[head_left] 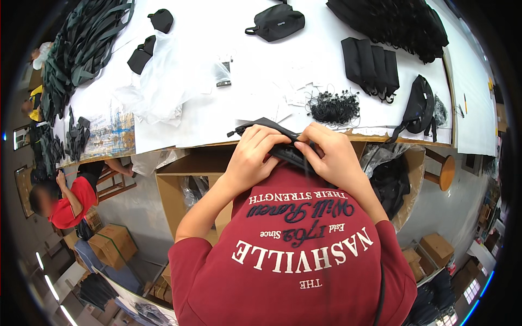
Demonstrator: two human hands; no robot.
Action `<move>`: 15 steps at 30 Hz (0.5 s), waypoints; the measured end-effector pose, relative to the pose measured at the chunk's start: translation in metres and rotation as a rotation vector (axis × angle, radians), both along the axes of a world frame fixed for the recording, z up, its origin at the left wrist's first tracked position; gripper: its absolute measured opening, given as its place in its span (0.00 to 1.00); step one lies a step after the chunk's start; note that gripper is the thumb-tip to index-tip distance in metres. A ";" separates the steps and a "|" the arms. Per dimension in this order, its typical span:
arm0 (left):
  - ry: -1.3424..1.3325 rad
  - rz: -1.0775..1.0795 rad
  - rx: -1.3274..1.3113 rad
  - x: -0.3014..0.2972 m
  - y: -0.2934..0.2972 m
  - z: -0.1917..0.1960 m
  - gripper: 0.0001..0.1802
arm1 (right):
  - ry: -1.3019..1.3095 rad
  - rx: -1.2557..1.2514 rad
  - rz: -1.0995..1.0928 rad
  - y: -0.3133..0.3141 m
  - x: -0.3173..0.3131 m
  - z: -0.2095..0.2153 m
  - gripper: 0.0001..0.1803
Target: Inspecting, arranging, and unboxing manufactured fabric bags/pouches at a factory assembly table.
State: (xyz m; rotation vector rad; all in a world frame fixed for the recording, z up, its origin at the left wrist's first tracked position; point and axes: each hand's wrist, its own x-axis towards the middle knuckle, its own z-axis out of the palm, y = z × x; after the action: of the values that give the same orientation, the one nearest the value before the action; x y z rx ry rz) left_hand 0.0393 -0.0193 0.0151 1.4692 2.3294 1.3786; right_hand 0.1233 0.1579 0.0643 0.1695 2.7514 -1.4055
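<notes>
Maroon shirt cloth (293, 242) is seen below the left hand (253, 152) and right hand (334, 155), whose fingers (272, 140) are clamped on a black fabric item (292, 156) between them, apparently a pouch; if either grip were loosened, it could be dropped below the desk (323, 32).

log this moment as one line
left hand: holding black item | right hand: holding it | place: near edge of table | beyond: black cord pile, black pouch
</notes>
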 end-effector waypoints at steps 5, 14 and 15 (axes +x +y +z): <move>-0.003 0.003 0.009 -0.002 0.001 -0.002 0.14 | 0.095 0.063 0.055 0.002 -0.001 -0.007 0.06; 0.028 -0.052 0.066 -0.001 0.009 -0.004 0.14 | 0.111 0.019 -0.030 0.014 -0.005 -0.012 0.06; -0.012 -0.093 -0.020 0.000 0.009 0.000 0.13 | 0.162 0.021 -0.085 0.018 -0.008 -0.015 0.05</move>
State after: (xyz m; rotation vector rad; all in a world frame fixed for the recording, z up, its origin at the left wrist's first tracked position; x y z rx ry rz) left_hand 0.0395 -0.0105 0.0148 1.5380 2.2298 1.3335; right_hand 0.1156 0.1756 0.0492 0.1826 2.9225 -1.4730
